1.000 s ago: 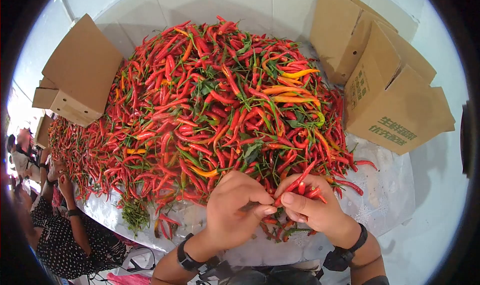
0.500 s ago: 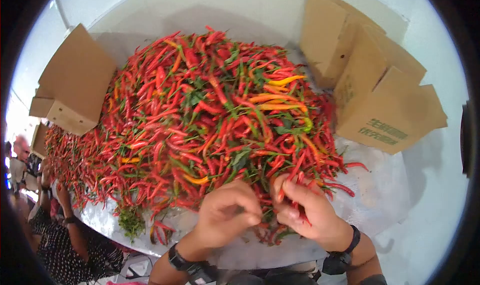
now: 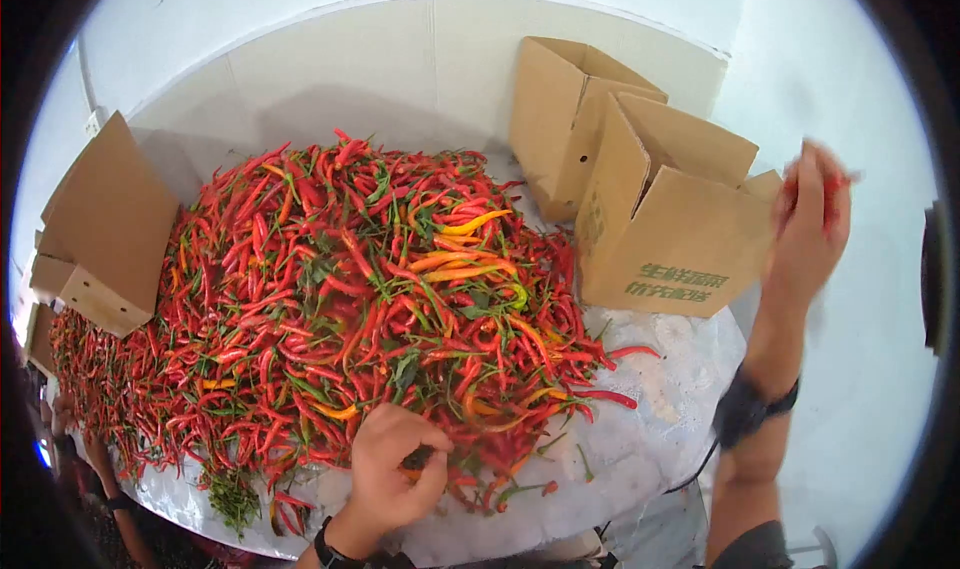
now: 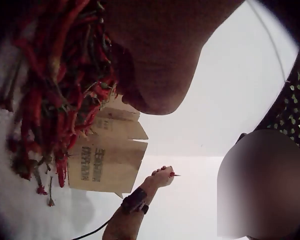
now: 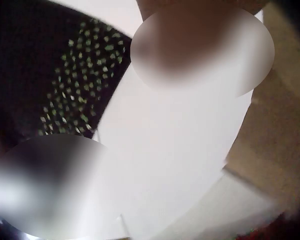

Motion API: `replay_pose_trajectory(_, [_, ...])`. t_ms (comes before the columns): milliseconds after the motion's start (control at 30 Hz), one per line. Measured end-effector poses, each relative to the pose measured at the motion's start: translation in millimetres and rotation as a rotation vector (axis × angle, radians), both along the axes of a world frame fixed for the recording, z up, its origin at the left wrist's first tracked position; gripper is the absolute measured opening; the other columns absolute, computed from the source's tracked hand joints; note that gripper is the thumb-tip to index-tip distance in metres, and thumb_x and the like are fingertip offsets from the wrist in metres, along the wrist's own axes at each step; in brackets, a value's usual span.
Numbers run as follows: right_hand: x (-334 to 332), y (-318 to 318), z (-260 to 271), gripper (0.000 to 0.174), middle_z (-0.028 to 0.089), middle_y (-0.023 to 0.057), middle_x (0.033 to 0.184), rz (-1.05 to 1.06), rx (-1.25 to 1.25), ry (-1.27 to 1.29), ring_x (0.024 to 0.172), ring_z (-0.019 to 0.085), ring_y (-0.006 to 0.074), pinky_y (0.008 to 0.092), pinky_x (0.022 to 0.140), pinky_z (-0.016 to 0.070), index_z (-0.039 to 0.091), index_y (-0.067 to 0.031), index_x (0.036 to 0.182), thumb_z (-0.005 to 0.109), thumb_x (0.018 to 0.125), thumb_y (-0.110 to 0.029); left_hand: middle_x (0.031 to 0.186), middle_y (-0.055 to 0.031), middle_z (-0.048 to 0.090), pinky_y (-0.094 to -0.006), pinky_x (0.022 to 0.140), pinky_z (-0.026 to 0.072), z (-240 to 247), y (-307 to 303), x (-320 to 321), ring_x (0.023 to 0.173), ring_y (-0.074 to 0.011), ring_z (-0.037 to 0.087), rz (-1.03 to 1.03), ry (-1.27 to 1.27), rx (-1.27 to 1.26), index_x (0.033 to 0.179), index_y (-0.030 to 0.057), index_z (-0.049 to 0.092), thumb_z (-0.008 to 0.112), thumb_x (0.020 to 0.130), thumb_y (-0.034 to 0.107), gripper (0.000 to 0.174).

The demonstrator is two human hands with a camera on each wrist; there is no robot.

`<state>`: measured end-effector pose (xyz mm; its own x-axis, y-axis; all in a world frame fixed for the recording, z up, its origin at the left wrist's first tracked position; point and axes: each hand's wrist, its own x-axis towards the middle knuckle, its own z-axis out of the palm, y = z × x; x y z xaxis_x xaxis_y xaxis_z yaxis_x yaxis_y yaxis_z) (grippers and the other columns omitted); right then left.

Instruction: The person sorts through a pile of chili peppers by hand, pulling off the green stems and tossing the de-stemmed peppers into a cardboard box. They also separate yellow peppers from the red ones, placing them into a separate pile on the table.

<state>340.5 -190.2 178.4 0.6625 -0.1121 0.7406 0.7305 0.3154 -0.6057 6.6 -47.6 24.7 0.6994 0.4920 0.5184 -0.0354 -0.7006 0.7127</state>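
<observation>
A large heap of red chili peppers (image 3: 300,299), mixed with green stems and a few yellow-orange ones, covers the table. My left hand (image 3: 393,464) hovers at the heap's front edge, fingers loosely curled and thumb close to the index finger, with nothing visible between them. Far to the right, beside the front cardboard box (image 3: 690,249), my right hand (image 3: 812,224) is raised and grips several red chilies (image 3: 833,181). The left wrist view shows a red tip (image 4: 177,175) poking out of that fist. In the right wrist view the hand's fingers are hidden.
A second box (image 3: 550,119) stands behind the front one, and another box (image 3: 105,234) leans at the left. Picked green stems (image 3: 232,494) lie in a small pile at the front edge. Another person's arm (image 3: 118,514) is at lower left. A dark cable (image 3: 695,472) hangs by my right arm.
My hands were together over the front of the heap and have parted. The right one has swung up and right past the box with its chilies. The head view has turned rightward.
</observation>
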Motion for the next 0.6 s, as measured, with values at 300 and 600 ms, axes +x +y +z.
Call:
replay_pose_trajectory(300, [111, 21, 31, 0.021, 0.068, 0.0038, 0.092, -0.024, -1.157, -0.459, 0.086, 0.063, 0.0176, 0.0373, 0.082, 0.0501, 0.067, -0.0064, 0.104, 0.068, 0.084, -0.011, 0.078, -0.0078, 0.063, -0.0362, 0.07, 0.0434, -2, 5, 0, 0.073, -0.0255, 0.057, 0.152, -0.049, 0.073, 0.078, 0.0051, 0.066, 0.065, 0.066, -0.001, 0.014])
replay_pose_trajectory(600, [-90, 27, -90, 0.008, 0.067, 0.0069, 0.085, 0.198, -0.823, -0.496, 0.077, 0.065, 0.027, 0.0384, 0.068, 0.0515, 0.068, -0.0109, 0.087, 0.071, 0.08, -0.008, 0.075, -0.0063, 0.064, -0.0343, 0.065, 0.0426, -5, 2, 3, 0.069, -0.0232, 0.056, 0.15, -0.01, 0.139, 0.078, 0.0066, 0.067, 0.077, 0.069, 0.002, 0.015])
